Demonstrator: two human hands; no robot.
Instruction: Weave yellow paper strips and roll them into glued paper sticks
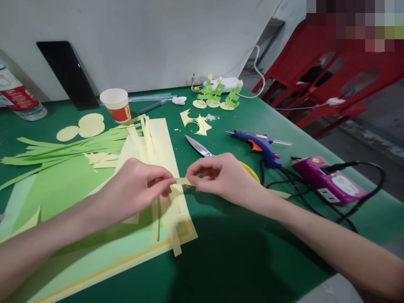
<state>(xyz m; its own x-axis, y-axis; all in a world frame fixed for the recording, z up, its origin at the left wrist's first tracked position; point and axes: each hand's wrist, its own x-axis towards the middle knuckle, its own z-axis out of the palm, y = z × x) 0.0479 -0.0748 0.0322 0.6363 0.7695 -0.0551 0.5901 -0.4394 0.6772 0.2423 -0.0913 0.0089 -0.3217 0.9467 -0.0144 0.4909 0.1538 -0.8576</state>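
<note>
A short pale yellow paper strip (181,181) is stretched between my two hands. My left hand (143,185) pinches one end of it, above a pile of yellow paper and cut strips (150,145). At the other end, my right hand (217,174) pinches with thumb and finger. Scissors (198,146) with yellow handles lie on the table, partly hidden behind my right hand. Under my left arm are green paper sheets (72,185), with long green paper strips (75,145) fanned out above them.
Behind stand a paper cup (115,105), a bottle (19,94) and a leaning black phone (67,73). Small paper plants (217,92) sit at the back near round yellow cutouts (91,125). On the right lie a blue glue gun (257,143), a purple power strip (330,181) and black cables.
</note>
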